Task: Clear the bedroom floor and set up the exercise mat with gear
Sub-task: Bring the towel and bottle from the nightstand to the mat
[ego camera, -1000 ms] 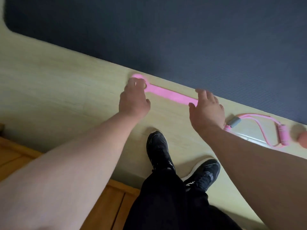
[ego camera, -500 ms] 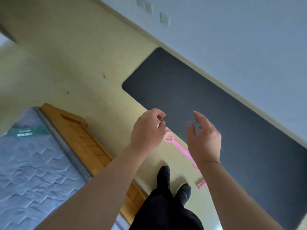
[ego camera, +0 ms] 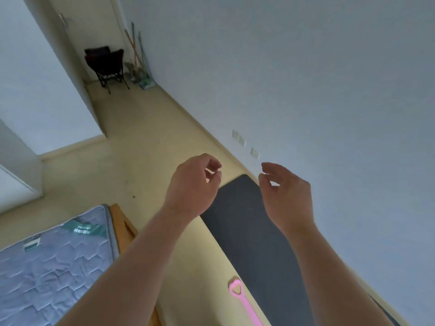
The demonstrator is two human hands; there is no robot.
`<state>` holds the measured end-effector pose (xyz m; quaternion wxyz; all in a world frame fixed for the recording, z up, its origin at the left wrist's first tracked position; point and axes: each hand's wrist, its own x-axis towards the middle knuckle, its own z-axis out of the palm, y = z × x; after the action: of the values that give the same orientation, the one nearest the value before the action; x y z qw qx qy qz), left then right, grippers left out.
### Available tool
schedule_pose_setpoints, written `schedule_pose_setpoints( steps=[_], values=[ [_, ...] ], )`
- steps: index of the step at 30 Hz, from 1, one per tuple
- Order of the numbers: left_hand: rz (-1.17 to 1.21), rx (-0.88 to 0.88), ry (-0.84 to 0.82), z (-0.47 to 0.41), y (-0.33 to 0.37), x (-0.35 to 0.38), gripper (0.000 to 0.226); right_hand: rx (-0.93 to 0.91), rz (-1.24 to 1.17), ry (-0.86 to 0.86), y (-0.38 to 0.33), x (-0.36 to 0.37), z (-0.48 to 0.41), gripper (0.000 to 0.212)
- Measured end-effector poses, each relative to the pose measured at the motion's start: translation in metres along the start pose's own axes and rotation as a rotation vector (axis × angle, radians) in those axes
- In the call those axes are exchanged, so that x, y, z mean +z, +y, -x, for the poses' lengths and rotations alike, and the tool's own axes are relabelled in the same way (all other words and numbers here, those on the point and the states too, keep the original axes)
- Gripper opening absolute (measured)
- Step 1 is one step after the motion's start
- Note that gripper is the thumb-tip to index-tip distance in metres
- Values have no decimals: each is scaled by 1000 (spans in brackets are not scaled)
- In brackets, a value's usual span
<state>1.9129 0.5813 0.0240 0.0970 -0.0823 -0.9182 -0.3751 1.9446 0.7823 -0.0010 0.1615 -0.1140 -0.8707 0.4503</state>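
Head view, looking forward and down across the room. Both bare forearms reach up from the lower edge, and the two hands hang in mid-air, well apart from each other and touching nothing.

Left hand (ego camera: pixel 193 184) – back turned to the camera, fingers loosely curled, thumb tip close to the fingertips; nothing lies between them. Right hand (ego camera: pixel 286 191) – palm turned inward, fingers relaxed and slightly bent, thumb apart from them; it too grasps nothing.

Mat (ego camera: pixel 254 231) – dark grey, unrolled flat on the floor (ego camera: pixel 146 147), its long side running close along the foot of the wall (ego camera: pixel 306 78) at right. Its far short end, with rounded corners, shows between the two hands; the right forearm covers part of its near length.

Band (ego camera: pixel 244 302) – pink, with a heart-shaped opening at its far end. It lies on the floor just beside the mat's left long edge and runs out of the picture at the bottom.

Mattress (ego camera: pixel 47 267) – quilted grey-blue, lower left, on a wooden frame (ego camera: pixel 122 229) whose corner shows beside the left forearm.

Sockets (ego camera: pixel 239 137) sit low on the wall beyond the mat. At the far corner stands a black folding chair (ego camera: pixel 106 64), with long-handled brooms (ego camera: pixel 136 50) leaning against the wall just beside it.
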Motion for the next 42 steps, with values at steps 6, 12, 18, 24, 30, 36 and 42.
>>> schedule_pose_setpoints(
  steps=[6,12,18,24,30,36,42],
  values=[
    [-61,-30,137,-3,7,-58,10,-181,-70,-78,-63,7,-19,27],
    [-107,-71,222,-28,-28,-92,11,-308,-72,-108,-109,49,-46,28],
    [-181,-110,245,-87,-98,-128,12,-408,-66,-112,-159,129,-101,30],
    [-201,-171,289,-185,-183,-181,12,-477,-12,-148,-219,236,-175,34],
    [-259,-236,278,-268,-252,-220,13,-506,6,-176,-263,329,-239,36],
    [-286,-324,324,-349,-340,-242,13,-577,18,-266,-295,438,-320,35],
    [-353,-472,436,-425,-426,-286,16,-697,13,-458,-354,562,-407,38]
  ],
)
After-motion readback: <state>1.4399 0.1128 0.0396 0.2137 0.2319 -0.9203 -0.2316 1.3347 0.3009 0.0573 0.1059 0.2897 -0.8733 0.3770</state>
